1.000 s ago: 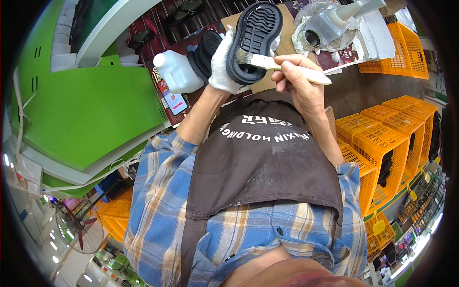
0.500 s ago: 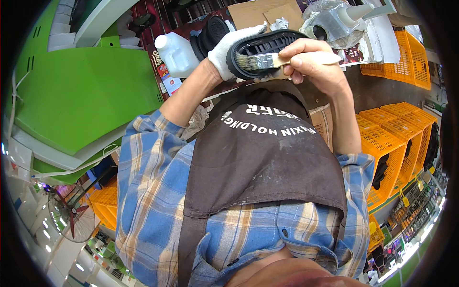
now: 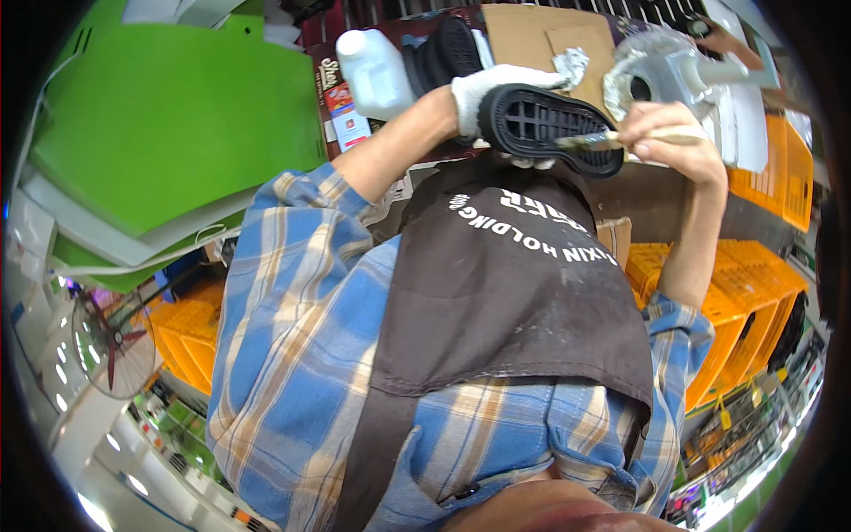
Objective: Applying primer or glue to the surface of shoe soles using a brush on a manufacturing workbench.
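Sole, black, sits in the upper middle of the frame, tread side facing the camera, held above the worktop. Its long axis runs from upper left to lower right, slightly tilted. Left hand, in a white glove, is closed around the sole's left end, fingers wrapped over its far edge. Right hand, bare, is closed in a pinch on a brush; the handle points right, the bristles point left and rest on the tread near the sole's right end. The sole therefore lies directly left of the right hand, with the brush laid almost along its length. The right hand is nearer the untouched right tip; the left hand anchors the opposite end. A white bottle stands upper left on the worktop, well apart from both hands. Orange crates are stacked at right.
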{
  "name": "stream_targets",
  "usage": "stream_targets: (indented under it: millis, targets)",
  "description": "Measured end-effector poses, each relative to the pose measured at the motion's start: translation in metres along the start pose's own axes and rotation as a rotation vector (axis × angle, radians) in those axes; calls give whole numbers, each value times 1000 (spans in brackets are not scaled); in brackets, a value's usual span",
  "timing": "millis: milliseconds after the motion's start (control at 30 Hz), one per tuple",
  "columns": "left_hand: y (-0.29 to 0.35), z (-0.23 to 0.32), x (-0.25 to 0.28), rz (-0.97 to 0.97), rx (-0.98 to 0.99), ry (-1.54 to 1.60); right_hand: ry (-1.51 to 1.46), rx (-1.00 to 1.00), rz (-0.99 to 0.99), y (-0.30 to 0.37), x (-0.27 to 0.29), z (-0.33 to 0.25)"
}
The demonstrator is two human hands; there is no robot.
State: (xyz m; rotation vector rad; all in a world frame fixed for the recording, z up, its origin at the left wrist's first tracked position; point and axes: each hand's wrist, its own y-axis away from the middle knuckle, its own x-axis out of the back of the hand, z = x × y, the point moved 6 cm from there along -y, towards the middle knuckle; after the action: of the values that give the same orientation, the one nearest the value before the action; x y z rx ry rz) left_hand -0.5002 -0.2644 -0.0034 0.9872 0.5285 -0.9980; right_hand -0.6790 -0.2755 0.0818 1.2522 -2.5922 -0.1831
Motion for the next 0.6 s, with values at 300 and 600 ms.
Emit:
stream_targets:
  millis: [300, 600]
  targets:
    - [32, 45, -19, 251, -903, -328, -429, 339, 682, 35, 24, -9]
    - [45, 55, -51, 657, -1148, -962, -7, 559, 1171, 12, -47, -56]
